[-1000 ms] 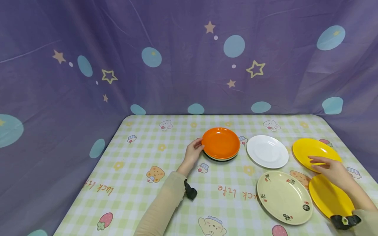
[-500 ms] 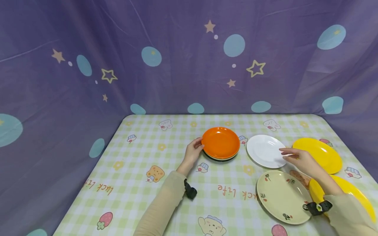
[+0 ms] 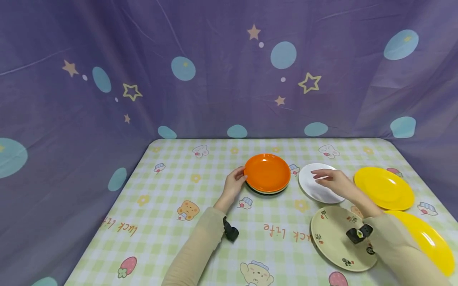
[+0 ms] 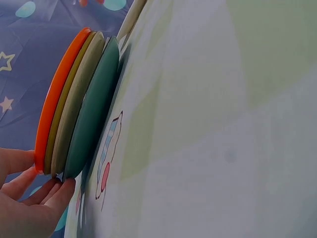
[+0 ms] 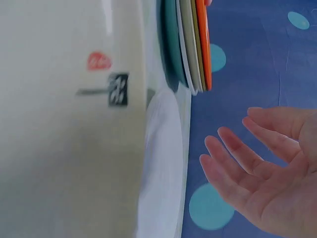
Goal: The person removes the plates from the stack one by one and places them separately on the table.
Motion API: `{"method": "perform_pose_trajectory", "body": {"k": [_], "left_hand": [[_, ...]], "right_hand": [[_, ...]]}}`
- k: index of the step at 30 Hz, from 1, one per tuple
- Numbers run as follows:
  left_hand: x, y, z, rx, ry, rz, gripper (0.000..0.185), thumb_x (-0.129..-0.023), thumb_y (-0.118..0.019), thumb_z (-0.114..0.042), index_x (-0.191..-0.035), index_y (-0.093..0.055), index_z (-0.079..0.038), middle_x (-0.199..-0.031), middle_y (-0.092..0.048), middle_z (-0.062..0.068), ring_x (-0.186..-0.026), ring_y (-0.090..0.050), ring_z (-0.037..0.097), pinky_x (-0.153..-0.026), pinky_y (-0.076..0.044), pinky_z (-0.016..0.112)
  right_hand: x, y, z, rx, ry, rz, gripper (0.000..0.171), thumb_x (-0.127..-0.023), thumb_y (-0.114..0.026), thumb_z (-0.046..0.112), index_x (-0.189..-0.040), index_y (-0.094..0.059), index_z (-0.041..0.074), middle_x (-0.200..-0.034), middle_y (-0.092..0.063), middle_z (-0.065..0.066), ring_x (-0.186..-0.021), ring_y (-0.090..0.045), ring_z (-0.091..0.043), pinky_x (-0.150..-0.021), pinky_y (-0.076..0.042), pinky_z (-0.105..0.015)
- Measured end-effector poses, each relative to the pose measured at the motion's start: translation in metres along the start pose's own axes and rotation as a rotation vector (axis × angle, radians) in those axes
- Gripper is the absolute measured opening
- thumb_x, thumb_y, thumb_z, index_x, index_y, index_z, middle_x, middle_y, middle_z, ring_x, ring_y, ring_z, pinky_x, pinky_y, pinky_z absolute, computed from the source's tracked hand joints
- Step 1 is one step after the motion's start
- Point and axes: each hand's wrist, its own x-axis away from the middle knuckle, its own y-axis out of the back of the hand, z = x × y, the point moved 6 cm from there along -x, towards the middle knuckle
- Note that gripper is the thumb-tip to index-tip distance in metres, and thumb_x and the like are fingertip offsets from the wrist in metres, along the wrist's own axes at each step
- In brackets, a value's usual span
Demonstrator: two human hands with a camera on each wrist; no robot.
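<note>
Left grip (image 3: 234, 183): at the left edge of the stack, pinching its rims; one fingertip meets the orange rim, others reach under the bottom.
Stack (image 4: 77, 106): flat at the far middle of the surface, left of the white plate.
Stack order: orange plate (image 3: 267, 172) on top, then mustard plate (image 4: 61, 101), cream plate (image 4: 75, 116), a thin white edge, and teal plate (image 4: 96, 101) lowest.
Right grip (image 3: 334, 182): fingers spread and lightly bent, holding nothing, above the white plate and apart from it.
White plate (image 3: 313, 189): between the stack and the far yellow plate, partly hidden by the right grip.
Patterned plate (image 3: 334, 226): pale, with small red and black marks near its rim; nearer the person than the white plate, partly under the right forearm in view.
Far yellow plate (image 3: 383, 188): right of the white plate.
Near yellow plate (image 3: 427, 240): at the right, partly behind the right sleeve (image 3: 393, 240).
Straps: a black one at each wrist, left strap (image 3: 230, 231) and right strap (image 3: 359, 233).
Surface (image 3: 161, 238): green and white check, with cartoon prints.
Backdrop (image 3: 222, 99): purple cloth, stars and blue ovals.
</note>
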Motion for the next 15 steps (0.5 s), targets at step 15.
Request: {"method": "perform_pose_trajectory", "body": {"k": [15], "left_hand": [[-0.001,0.000,0.001,0.005,0.030,-0.016,0.036,-0.086,-0.053,-0.002,-0.122,-0.052,-0.002,-0.122,-0.051,0.015,-0.110,-0.049,0.026,-0.092,-0.043,0.030]], "right_hand": [[-0.031,-0.035,-0.002,-0.388,-0.223,0.104,0.046,-0.087,-0.050,0.002,-0.127,-0.036,-0.014,-0.108,-0.054,-0.030,-0.085,-0.060,-0.013,-0.075,-0.052,-0.032]]}}
